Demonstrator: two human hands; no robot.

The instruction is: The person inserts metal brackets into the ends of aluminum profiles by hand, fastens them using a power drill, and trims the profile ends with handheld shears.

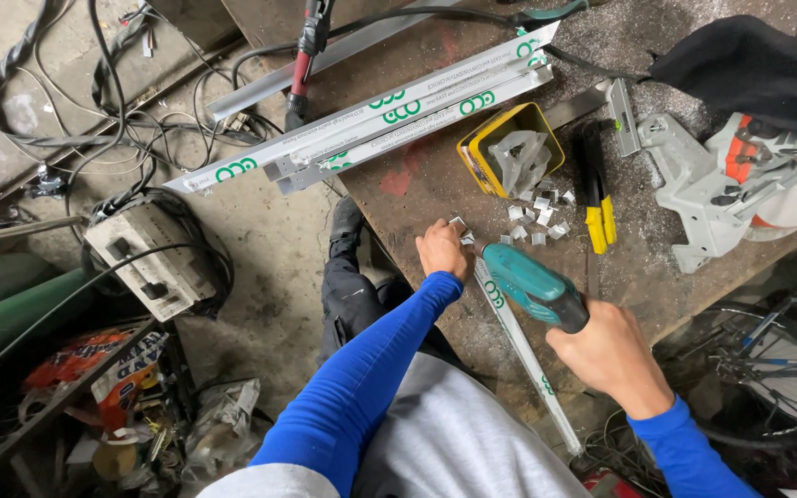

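My right hand (pixel 609 355) grips a teal power drill (pixel 529 286), whose tip points at the top end of a white aluminium strip (pixel 520 349) lying on the worn metal workbench (pixel 417 184). My left hand (pixel 442 249) pinches a small metal bracket (pixel 459 226) against that end of the strip. Several more small brackets (pixel 537 221) lie scattered just beyond. A yellow tin (pixel 509 148) behind them holds clear plastic pieces.
Long white aluminium profiles (pixel 371 115) lie across the bench's far side. A mitre saw (pixel 740 175) stands at right, with a yellow-handled tool (pixel 599 198) beside it. On the floor at left are tangled cables (pixel 94 92), a grey welding box (pixel 145 258) and clutter. A bicycle wheel (pixel 767 369) is at lower right.
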